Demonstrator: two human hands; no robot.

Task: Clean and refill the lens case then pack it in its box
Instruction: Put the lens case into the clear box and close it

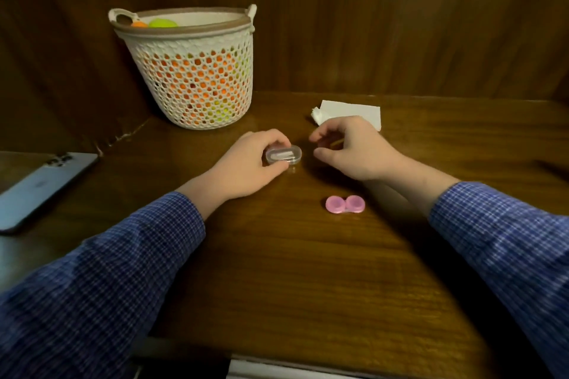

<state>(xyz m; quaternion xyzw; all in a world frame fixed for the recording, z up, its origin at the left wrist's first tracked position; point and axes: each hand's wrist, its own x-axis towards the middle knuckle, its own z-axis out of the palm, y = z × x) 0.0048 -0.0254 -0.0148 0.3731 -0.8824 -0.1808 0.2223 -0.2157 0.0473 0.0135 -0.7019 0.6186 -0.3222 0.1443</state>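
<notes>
Near the middle of the wooden bench [308, 271], the left hand [246, 163] pinches a small clear oval box [284, 156] between thumb and curled fingers, holding it on the surface, while the right hand [354, 148] hovers just beside it with fingers loosely curled; whether it holds anything I cannot tell. Closer to the front edge, apart from both hands, lies the pink lens case [345, 204] with both caps on. Toward the back edge sits a folded white tissue [354, 112], a white mesh basket [197, 83] stands at the back left corner, and a phone [40, 188] lies at the left edge.
</notes>
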